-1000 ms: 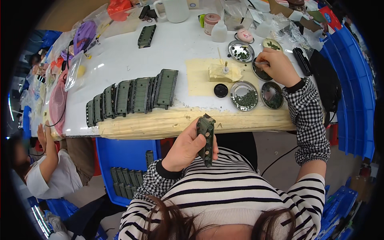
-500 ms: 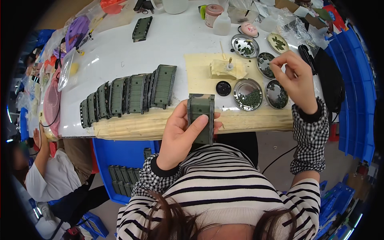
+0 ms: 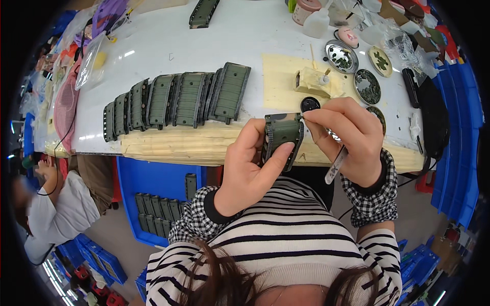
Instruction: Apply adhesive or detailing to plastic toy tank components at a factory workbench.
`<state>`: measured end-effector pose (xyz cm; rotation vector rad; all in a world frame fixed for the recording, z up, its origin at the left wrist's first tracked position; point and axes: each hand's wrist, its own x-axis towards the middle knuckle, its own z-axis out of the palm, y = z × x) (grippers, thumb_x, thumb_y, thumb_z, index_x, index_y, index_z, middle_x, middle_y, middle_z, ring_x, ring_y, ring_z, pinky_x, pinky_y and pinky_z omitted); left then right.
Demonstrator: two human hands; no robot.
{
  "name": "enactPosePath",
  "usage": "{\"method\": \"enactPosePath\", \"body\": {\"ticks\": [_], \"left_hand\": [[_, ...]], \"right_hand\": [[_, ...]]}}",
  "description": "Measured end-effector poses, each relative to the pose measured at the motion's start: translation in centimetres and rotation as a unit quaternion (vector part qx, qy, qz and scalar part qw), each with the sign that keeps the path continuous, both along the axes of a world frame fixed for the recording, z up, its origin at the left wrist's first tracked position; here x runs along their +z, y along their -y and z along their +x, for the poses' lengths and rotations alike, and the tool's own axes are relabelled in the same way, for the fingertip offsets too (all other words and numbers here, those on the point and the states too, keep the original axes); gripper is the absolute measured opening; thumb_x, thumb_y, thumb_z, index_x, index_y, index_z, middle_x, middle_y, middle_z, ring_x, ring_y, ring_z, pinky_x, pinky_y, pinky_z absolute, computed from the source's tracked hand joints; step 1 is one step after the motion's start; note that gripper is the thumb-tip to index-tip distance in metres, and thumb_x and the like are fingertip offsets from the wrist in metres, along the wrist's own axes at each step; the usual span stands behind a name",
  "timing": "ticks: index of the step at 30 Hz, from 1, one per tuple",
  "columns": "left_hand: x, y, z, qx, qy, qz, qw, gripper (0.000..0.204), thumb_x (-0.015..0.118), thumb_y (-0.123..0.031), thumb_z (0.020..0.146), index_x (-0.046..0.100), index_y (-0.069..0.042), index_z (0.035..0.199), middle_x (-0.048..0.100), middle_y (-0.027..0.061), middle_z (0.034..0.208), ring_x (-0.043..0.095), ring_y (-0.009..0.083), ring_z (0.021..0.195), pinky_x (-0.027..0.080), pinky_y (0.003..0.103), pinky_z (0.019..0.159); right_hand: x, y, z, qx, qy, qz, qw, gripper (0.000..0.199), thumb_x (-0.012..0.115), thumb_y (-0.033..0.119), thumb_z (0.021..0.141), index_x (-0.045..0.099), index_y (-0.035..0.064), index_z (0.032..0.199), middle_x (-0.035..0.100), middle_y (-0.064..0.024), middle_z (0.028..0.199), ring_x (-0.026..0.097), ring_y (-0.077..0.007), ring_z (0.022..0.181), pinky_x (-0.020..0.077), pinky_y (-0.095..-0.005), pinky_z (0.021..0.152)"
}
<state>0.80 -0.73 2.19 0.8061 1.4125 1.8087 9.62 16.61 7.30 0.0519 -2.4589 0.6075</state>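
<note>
My left hand (image 3: 250, 166) grips a dark green ribbed plastic part (image 3: 282, 135), held upright near the front edge of the white table (image 3: 168, 46). My right hand (image 3: 349, 137) pinches at the part's upper right corner and also holds thin metal tweezers (image 3: 336, 166) that point down toward my chest. A row of several matching green parts (image 3: 178, 99) leans together on the table to the left.
Round metal dishes (image 3: 343, 55) with small green pieces, a black cap (image 3: 310, 104) and a small block on a yellow mat (image 3: 286, 76) lie at the right. A blue bin (image 3: 153, 188) under the table holds more green parts. Another person (image 3: 56, 199) sits at lower left.
My right hand came back from the dishes to the part's top corner. My left hand lifted the part closer and turned its ribbed face toward me.
</note>
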Motion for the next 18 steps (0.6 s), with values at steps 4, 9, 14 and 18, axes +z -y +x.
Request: {"method": "enactPosePath", "body": {"ticks": [4,9,14,18], "left_hand": [[0.1,0.1,0.1,0.002,-0.036,-0.038,0.999,0.027,0.057,0.002,0.091,0.047,0.004,0.116,0.063,0.0112,0.106,0.061,0.0122,0.096,0.050,0.025,0.084],[-0.6,-0.6,0.6,0.082,-0.120,-0.020,0.989,0.020,0.068,-0.003,0.084,0.055,0.001,0.100,0.060,0.0028,0.071,0.050,0.0030,0.061,0.041,0.019,0.055],[-0.4,-0.7,0.9,0.087,-0.120,-0.022,0.989,0.021,0.068,-0.002,0.084,0.056,0.001,0.101,0.061,0.0029,0.071,0.050,0.0031,0.061,0.042,0.019,0.056],[-0.4,-0.7,1.1,0.092,-0.087,-0.005,0.992,0.019,0.067,-0.001,0.085,0.056,0.002,0.100,0.062,0.0021,0.073,0.051,0.0028,0.064,0.042,0.019,0.057]], "right_hand": [[-0.1,-0.3,0.1,-0.003,0.005,0.034,0.999,0.024,0.072,0.003,0.066,0.066,0.0040,0.089,0.059,-0.0048,0.078,0.059,-0.0193,0.061,0.0458,-0.0287,0.052],[0.1,-0.5,0.5,0.000,0.019,0.090,0.996,0.026,0.068,0.007,0.064,0.066,0.0047,0.090,0.060,-0.0040,0.082,0.057,-0.0174,0.059,0.0444,-0.0281,0.052],[-0.3,-0.7,0.9,0.014,0.009,0.131,0.991,0.029,0.065,0.008,0.065,0.066,0.0016,0.094,0.061,-0.0058,0.088,0.056,-0.0158,0.058,0.0437,-0.0275,0.053],[-0.1,-0.3,1.4,0.020,0.029,0.163,0.986,0.032,0.062,0.008,0.066,0.066,-0.0006,0.097,0.062,-0.0069,0.090,0.056,-0.0146,0.058,0.0431,-0.0269,0.053]]}}
